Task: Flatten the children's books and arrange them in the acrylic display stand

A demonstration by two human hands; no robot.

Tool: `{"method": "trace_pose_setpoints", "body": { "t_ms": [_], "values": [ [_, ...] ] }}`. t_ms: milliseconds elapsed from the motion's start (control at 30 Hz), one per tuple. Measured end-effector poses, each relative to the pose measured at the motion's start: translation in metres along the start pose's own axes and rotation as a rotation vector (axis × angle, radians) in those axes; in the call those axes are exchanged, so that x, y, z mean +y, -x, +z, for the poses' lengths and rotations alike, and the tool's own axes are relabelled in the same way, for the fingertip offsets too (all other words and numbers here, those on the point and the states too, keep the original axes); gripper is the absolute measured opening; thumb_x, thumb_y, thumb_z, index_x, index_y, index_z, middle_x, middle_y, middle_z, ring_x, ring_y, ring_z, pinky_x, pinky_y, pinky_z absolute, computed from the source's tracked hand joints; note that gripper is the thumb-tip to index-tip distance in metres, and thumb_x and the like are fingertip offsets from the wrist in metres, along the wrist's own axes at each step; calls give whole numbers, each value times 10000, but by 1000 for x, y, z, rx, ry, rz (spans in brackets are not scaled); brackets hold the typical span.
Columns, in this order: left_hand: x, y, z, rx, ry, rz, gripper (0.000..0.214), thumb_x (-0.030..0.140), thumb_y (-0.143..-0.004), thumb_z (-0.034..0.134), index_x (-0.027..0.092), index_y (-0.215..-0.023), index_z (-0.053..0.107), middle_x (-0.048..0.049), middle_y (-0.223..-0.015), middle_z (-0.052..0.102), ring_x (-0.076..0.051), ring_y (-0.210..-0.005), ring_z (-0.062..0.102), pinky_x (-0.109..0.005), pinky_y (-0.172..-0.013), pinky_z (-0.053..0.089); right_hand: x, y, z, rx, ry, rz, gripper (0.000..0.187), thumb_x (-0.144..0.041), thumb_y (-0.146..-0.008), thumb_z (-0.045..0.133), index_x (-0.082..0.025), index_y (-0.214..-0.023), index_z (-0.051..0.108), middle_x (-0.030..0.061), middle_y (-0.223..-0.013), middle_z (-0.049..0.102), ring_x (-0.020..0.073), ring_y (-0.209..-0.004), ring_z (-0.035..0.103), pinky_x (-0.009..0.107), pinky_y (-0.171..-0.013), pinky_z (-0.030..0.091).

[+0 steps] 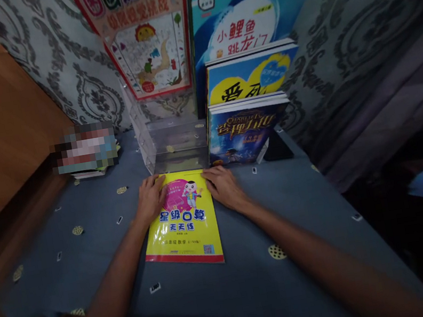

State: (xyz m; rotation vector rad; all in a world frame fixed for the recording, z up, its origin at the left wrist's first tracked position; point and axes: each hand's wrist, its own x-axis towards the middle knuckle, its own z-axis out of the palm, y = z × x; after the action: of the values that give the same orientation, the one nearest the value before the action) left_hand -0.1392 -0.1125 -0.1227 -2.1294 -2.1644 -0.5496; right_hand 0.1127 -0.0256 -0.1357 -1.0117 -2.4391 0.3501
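Note:
A yellow workbook (191, 232) with a red bottom edge, a pink circle and a cartoon child on its cover lies face up on the cloth-covered table (102, 258). My left hand (150, 200) grips its upper left edge, the fingertips near the top corner. At the upper right corner, my right hand (225, 186) holds the opposite edge. Just beyond the workbook's top edge stands a clear stepped book rack (174, 132), its left front tiers showing bare plastic. The undersides of my fingers are hidden.
On the rack's right side stand a dark blue book (243, 131), a blue-and-yellow book (252, 73) and a teal book (239, 8). A red-bordered picture book (146, 34) stands behind left. A blurred book stack (86, 149) lies left, beside a wooden panel (0, 134).

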Motion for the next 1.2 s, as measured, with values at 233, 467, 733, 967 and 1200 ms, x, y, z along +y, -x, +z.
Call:
{"method": "trace_pose_setpoints", "body": {
  "t_ms": [233, 467, 733, 967, 1200],
  "values": [
    [1, -1, -1, 15, -33, 4, 382, 315, -1027, 426, 190, -1327, 626, -120, -1358, 620, -279, -1249, 534, -454, -1053, 454, 3, 2, 4, 33, -12, -32, 366, -147, -940, 482, -181, -1216, 720, 133, -1325, 701, 293, -1228, 604, 474, -1021, 478],
    [7, 0, -5, 22, -87, 28, 343, 301, -1025, 446, 195, -1291, 635, -125, -1338, 629, -291, -1256, 525, -459, -1056, 437, -16, 46, -1, 11, -58, -72, 398, -212, -970, 465, -158, -1299, 681, 168, -1386, 657, 305, -1307, 585, 529, -1073, 476],
    [17, 1, -15, -17, -188, 89, 297, 287, -1037, 404, 198, -1098, 681, -138, -1191, 679, -295, -1159, 571, -471, -1016, 422, -40, 89, -9, 0, -100, -88, 387, -231, -967, 489, -176, -1296, 685, 162, -1361, 673, 309, -1284, 599, 564, -1067, 482],
    [26, 1, -17, -40, -106, 196, 320, 294, -1041, 404, 208, -1150, 691, -119, -1242, 689, -273, -1179, 602, -470, -1043, 439, -42, 85, -13, 2, -106, -100, 361, -206, -957, 515, -207, -1265, 703, 149, -1315, 697, 303, -1240, 620, 528, -1009, 515],
    [52, -17, -6, -84, 70, 351, 368, 284, -1031, 424, 186, -1297, 658, -122, -1366, 656, -254, -1265, 609, -426, -1112, 461, -43, 85, -14, 24, -123, -110, 334, -203, -967, 526, -216, -1240, 718, 141, -1303, 701, 300, -1218, 629, 520, -1013, 510]
  ]
}}
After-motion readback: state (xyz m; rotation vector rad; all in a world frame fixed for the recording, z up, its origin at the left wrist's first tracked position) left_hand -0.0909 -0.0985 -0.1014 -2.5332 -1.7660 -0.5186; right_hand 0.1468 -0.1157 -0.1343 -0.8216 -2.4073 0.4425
